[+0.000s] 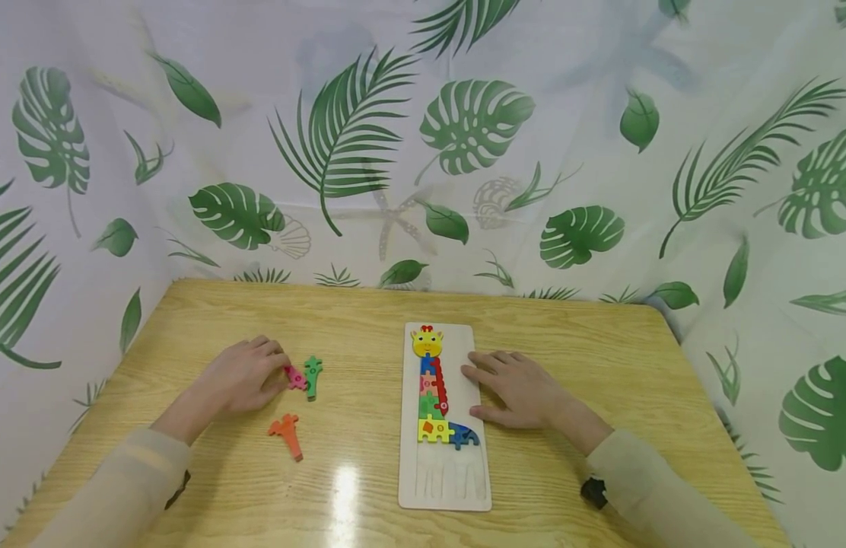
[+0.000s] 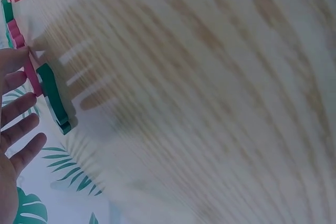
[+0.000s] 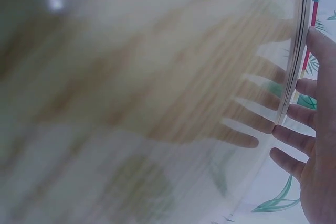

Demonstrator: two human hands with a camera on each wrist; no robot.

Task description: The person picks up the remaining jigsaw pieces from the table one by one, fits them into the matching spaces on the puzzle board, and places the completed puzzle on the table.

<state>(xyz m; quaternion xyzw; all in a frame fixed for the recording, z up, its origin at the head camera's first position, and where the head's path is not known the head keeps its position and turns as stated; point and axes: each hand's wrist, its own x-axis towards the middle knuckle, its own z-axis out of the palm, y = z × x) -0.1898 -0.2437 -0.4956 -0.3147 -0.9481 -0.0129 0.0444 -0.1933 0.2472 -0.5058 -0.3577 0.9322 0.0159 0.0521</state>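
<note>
A giraffe puzzle board (image 1: 443, 476) lies on the table, with a yellow giraffe head, several coloured body pieces and bare leg recesses at its near end. My left hand (image 1: 248, 373) pinches a pink puzzle piece (image 1: 297, 378) between thumb and forefinger; the other fingers are spread in the left wrist view. Right beside the pink piece lies a green puzzle piece (image 1: 313, 378). Nearer to me is an orange puzzle piece (image 1: 287, 436). My right hand (image 1: 515, 390), fingers extended and apart, rests along the board's right edge.
The wooden table (image 1: 574, 487) ends at the back against a white cloth (image 1: 464, 259) printed with green leaves. That same cloth hangs along both sides.
</note>
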